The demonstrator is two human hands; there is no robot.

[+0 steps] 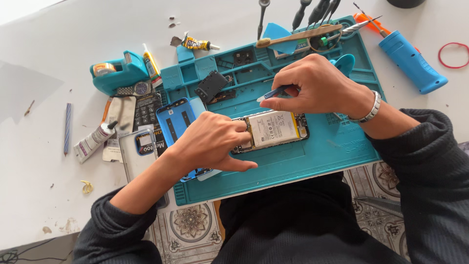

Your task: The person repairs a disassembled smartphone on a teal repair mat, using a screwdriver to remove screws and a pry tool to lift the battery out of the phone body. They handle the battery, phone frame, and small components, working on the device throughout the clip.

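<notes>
An opened phone [273, 129] lies face down on the teal repair mat [312, 156], its white battery showing. My left hand [210, 144] presses on the phone's left end, fingers bent, thumb stretched along the mat. My right hand [312, 85] hovers just above the phone's top edge and pinches a thin blue-handled pry tool [271, 93], whose pale tip points left. A metal bracelet [370, 110] sits on my right wrist.
A blue back cover [174, 121] and a grey phone case [139, 151] lie left of the mat. A tape dispenser [117, 72], glue tubes [93, 142], a black part [211, 86], screwdrivers [312, 12] and a blue electric driver [413, 61] ring the mat. A red rubber band [454, 55] lies far right.
</notes>
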